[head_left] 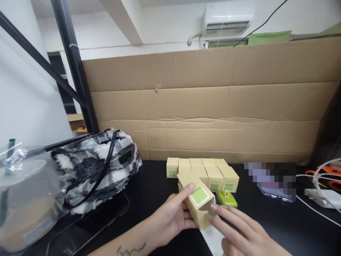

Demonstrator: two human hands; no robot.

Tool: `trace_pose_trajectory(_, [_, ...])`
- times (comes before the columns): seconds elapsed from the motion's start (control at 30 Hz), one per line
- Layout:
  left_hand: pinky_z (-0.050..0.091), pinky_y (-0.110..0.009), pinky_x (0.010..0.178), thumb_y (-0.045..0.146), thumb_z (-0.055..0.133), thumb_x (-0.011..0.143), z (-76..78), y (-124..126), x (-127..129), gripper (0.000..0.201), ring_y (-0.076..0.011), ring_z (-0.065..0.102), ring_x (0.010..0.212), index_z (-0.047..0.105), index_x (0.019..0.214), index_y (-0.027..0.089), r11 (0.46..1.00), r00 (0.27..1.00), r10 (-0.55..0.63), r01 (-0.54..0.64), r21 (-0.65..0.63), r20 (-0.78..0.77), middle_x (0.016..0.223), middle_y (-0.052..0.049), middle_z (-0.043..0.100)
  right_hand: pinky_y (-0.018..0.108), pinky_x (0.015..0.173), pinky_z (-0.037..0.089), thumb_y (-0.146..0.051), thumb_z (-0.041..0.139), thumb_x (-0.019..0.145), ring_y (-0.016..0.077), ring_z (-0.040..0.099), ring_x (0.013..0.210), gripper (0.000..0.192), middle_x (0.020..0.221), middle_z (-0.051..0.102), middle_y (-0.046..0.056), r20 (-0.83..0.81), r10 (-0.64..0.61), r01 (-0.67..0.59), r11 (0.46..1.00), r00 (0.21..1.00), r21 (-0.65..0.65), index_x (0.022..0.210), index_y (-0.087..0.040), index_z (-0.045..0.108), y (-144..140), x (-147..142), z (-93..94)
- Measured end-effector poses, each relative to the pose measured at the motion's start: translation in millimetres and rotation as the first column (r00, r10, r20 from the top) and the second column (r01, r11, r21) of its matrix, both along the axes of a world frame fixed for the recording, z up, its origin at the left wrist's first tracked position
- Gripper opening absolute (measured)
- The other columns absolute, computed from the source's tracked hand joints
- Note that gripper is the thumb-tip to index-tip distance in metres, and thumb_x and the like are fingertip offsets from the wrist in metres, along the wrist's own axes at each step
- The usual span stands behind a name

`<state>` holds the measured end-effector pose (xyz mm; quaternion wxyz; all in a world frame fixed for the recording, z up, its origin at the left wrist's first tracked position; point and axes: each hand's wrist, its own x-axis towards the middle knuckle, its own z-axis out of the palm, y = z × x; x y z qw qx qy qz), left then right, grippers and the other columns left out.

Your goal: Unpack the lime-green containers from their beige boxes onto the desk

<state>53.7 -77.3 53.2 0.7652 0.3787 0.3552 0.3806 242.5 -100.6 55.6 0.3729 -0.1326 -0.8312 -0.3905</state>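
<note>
My left hand wraps tan carton low centre of frame, thumb on top. My right hand stays loose, fingertips touching carton's end, gripping nothing. Row of same boxes just behind, green case beside, fuzzy bag left.
</note>
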Motion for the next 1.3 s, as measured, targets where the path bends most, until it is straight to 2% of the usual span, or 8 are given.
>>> trace_pose_trajectory(0.1, [0.053,-0.033,0.08,0.049,0.059,0.08,-2.5,1,3,0.05,-0.0217,0.067,0.09,0.047,0.11,0.01,0.985,0.984,0.118,-0.099,0.143,-0.131,0.11,-0.02,0.064,0.026,0.072,0.059,-0.011,0.037,0.094,0.016,0.073,0.081,0.034,0.088,0.077,-0.005,0.084,0.005,0.001,0.997,0.996,-0.076,0.071,-0.024,0.058,-5,-5,6.2])
trace_pose_trajectory(0.27, [0.053,-0.032,0.077,0.04,0.074,0.063,6.5,15,-5,0.06,-0.0237,0.065,0.094,0.039,0.105,0.018,0.842,0.865,0.384,-0.185,0.507,-0.323,0.107,-0.013,0.065,0.028,0.063,0.057,-0.026,0.043,0.095,0.0161,0.072,0.073,0.022,0.09,0.077,0.0,0.049,-0.038,0.049,0.969,0.998,-0.241,0.098,-0.02,0.064,-4,-12,-6.5])
trace_pose_trajectory(0.47, [0.047,-0.036,0.083,0.046,0.072,0.064,46.4,59,-71,0.061,-0.0276,0.063,0.097,0.035,0.105,0.02,0.644,0.481,0.686,-0.052,0.763,-0.546,0.103,-0.009,0.064,0.032,0.075,0.053,-0.02,0.053,0.085,0.0199,0.068,0.085,0.024,0.097,0.072,0.006,0.0,-0.059,0.053,0.904,0.998,-0.425,0.109,-0.017,0.058,7,-7,-3.9])
trace_pose_trajectory(0.63, [0.045,-0.042,0.084,0.046,0.061,0.077,32.3,84,-109,0.061,-0.0342,0.059,0.104,0.036,0.119,0.008,0.683,0.107,0.713,0.122,0.72,-0.693,0.107,-0.021,0.061,0.041,0.083,0.049,-0.015,0.05,0.084,0.0248,0.059,0.099,0.021,0.108,0.062,0.011,0.022,-0.202,0.167,0.739,0.979,-0.652,0.105,-0.016,0.056,53,-32,26.9])
trace_pose_trajectory(0.83, [0.04,-0.051,0.097,0.03,0.058,0.086,-3.5,83,-89,0.036,-0.0265,0.049,0.117,0.051,0.119,0.017,0.708,-0.191,0.699,0.327,0.627,-0.689,0.128,-0.009,0.051,0.045,0.089,0.046,-0.031,0.057,0.088,0.0225,0.057,0.105,0.027,0.116,0.059,0.007,0.164,-0.306,0.322,0.59,0.938,-0.741,0.111,-0.016,0.057,125,-92,54.0])
trace_pose_trajectory(1.0, [0.051,-0.041,0.083,0.033,0.054,0.089,-7.4,74,-75,0.024,-0.0188,0.062,0.093,0.06,0.102,0.014,0.768,-0.26,0.609,0.429,0.475,-0.75,0.103,-0.006,0.063,0.043,0.082,0.051,-0.033,0.057,0.089,0.0202,0.062,0.095,0.027,0.112,0.062,0.007,0.368,-0.355,0.49,0.36,0.859,-0.794,0.11,-0.016,0.058,160,-121,57.4])
trace_pose_trajectory(1.07, [0.05,-0.042,0.085,0.034,0.054,0.089,-10.9,74,-75,0.025,-0.0198,0.06,0.097,0.06,0.102,0.014,0.77,-0.272,0.605,0.438,0.464,-0.748,0.106,-0.006,0.063,0.042,0.081,0.052,-0.033,0.057,0.089,0.0195,0.063,0.093,0.026,0.109,0.063,0.006,0.377,-0.342,0.485,0.323,0.861,-0.813,0.109,-0.016,0.059,165,-122,58.9])
trace_pose_trajectory(1.3, [0.048,-0.044,0.086,0.032,0.055,0.088,-6.7,86,-95,0.026,-0.0213,0.058,0.1,0.057,0.108,0.015,0.714,-0.18,0.674,0.407,0.569,-0.717,0.112,-0.007,0.059,0.045,0.089,0.046,-0.033,0.063,0.084,0.0238,0.056,0.106,0.038,0.119,0.056,0.008,-0.017,-0.279,0.126,0.488,0.96,-0.864,0.116,-0.016,0.052,122,-87,66.2])
